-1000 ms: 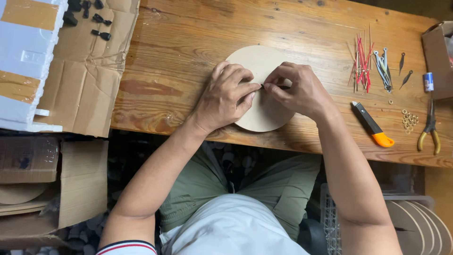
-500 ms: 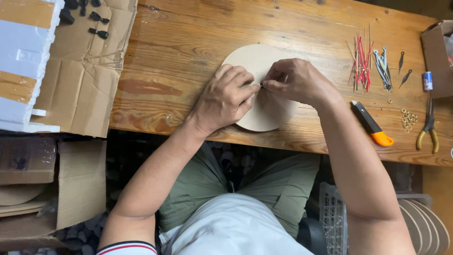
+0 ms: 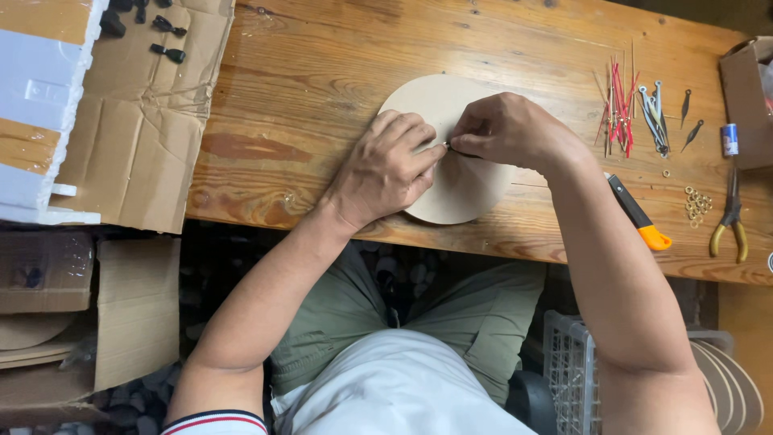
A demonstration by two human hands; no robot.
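A round, pale wooden disc lies flat on the wooden table. My left hand rests on the disc's left part with its fingers pressed down near the middle. My right hand sits over the disc's upper right, thumb and forefinger pinched on a small thin dark piece at the disc's centre. The fingertips of both hands meet there. What the piece is cannot be made out.
Right of the disc lie an orange-tipped utility knife, thin red and metal clock hands, small brass rings, yellow-handled pliers and a cardboard box. Flattened cardboard with black parts covers the left. A crate stands below.
Both hands stay on the disc. The right hand has shifted slightly up and left, its pinch now at the disc's centre beside the left fingertips.
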